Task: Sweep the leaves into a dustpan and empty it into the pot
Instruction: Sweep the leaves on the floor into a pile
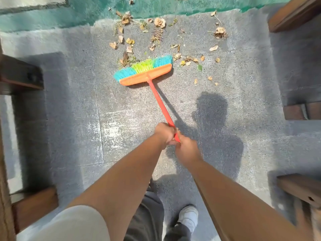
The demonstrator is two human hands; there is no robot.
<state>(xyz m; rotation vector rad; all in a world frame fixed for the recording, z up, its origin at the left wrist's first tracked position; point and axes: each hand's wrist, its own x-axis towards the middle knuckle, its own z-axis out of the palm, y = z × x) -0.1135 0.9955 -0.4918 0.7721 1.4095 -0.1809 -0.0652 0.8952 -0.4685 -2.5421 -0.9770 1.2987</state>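
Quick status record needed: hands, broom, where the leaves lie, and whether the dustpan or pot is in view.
left hand: gripping the broom handle, the farther of the two hands
right hand: gripping the handle just behind the left
broom: orange head, blue and green bristles down on the paving
leaves: scattered dry on the grey paving beyond the bristles, a few to the right of the head
dustpan: not in view
pot: not in view
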